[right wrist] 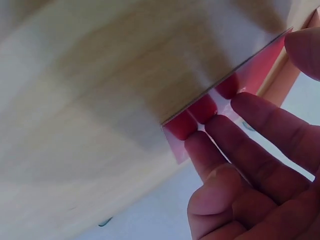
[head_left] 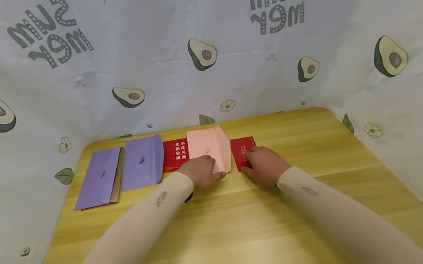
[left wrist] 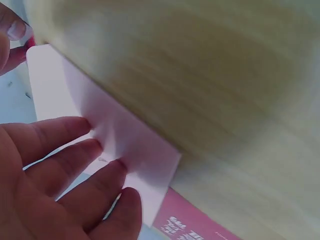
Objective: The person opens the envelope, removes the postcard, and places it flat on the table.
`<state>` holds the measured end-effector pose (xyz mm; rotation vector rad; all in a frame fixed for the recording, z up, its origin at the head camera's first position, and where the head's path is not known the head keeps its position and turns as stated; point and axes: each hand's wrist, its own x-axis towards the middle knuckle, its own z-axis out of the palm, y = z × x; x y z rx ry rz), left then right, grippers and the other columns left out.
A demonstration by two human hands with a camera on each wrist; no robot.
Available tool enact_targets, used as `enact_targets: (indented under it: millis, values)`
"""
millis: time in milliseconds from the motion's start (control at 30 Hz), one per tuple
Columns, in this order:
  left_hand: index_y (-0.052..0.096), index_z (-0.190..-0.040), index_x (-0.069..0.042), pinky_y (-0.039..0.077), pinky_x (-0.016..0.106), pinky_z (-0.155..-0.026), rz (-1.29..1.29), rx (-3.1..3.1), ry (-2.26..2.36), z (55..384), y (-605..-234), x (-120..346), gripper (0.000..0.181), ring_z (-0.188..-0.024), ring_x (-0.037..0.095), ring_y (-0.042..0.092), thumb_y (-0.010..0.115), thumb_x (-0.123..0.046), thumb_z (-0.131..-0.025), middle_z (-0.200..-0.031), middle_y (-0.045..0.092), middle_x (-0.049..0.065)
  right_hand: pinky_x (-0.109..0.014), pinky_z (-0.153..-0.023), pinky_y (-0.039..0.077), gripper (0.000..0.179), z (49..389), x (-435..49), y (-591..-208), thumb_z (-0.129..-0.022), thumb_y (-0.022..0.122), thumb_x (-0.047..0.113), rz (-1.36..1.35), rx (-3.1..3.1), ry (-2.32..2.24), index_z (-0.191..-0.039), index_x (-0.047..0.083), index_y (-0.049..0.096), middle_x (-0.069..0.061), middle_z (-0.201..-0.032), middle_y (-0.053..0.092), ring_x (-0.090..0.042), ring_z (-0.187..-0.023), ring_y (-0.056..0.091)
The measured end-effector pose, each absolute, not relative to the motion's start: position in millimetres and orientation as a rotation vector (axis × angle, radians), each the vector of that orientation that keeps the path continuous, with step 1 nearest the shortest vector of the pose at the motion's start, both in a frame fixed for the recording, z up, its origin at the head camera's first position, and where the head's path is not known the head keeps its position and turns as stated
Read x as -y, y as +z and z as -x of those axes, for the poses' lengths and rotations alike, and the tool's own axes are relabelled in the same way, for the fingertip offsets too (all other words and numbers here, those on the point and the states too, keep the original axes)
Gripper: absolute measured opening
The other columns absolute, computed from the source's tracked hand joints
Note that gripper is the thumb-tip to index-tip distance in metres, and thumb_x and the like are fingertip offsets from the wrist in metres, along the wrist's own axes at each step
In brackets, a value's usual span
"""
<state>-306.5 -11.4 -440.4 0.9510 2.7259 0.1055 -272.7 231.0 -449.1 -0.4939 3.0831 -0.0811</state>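
Observation:
My left hand (head_left: 200, 171) rests on the near part of a pink envelope (head_left: 201, 141). In the left wrist view, its fingertips press on the pink envelope (left wrist: 65, 85), and the fingers are spread and gently bent. Just right of that envelope lies a small red card (head_left: 241, 144) with pale lettering. The fingertips of my right hand (head_left: 267, 165) touch the card's face, with the thumb at its near left corner. From the right wrist, three fingertips meet the glossy red card (right wrist: 260, 70), while the little finger is curled in.
A second red card (head_left: 176, 159) with white characters lies left of the pink envelope, partly under it. Further left are a purple envelope (head_left: 136, 164) and another purple envelope (head_left: 96, 178) with a brown edge showing. A patterned white cloth (head_left: 160, 32) hangs behind the wooden table (head_left: 214, 244).

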Motion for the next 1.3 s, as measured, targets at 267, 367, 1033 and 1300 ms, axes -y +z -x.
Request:
enact_targets:
  millis: [267,367,1033,1300]
  values:
    - [0.059,-0.148,-0.004,0.039,0.039,-0.118,-0.953,-2.76,0.091,308,-440,13,0.07,-0.145,0.027,0.049,0.051,-0.059,-0.105,-0.154,0.054,0.012,-0.044,-0.084,0.054,0.046,280,-223,-451,-0.097,0.072,0.045,0.456,-3.105,-0.037,-0.106,0.001,0.074,-0.012,-0.103,0.061,-0.029,-0.092,0.056]
    - [0.063,-0.142,-0.003,0.041,0.04,-0.116,-0.986,-2.785,0.081,306,-439,12,0.069,-0.139,0.028,0.054,0.052,-0.059,-0.104,-0.148,0.059,0.013,-0.046,-0.086,0.054,0.049,280,-223,-452,-0.099,0.069,0.047,0.416,-3.112,-0.037,-0.109,-0.001,0.075,-0.013,-0.107,0.059,-0.031,-0.095,0.054]
    - [0.064,-0.142,-0.017,0.053,0.053,-0.094,-0.888,-3.053,0.111,299,-439,48,0.056,-0.113,0.029,0.066,0.061,-0.052,-0.098,-0.138,0.063,0.006,-0.048,-0.083,0.057,0.038,267,-225,-453,-0.094,0.078,0.037,0.577,-3.157,0.045,-0.112,0.005,0.072,-0.015,-0.111,0.063,-0.035,-0.098,0.055]
    - [0.068,-0.121,-0.003,0.055,0.044,-0.068,-0.531,-3.172,0.566,304,-422,140,0.043,-0.08,0.026,0.063,0.064,-0.04,-0.098,-0.097,0.069,0.009,-0.042,-0.077,0.055,0.032,228,-207,-450,-0.089,0.081,0.037,0.817,-3.092,-0.046,-0.108,0.011,0.076,-0.004,-0.101,0.066,-0.025,-0.088,0.057]
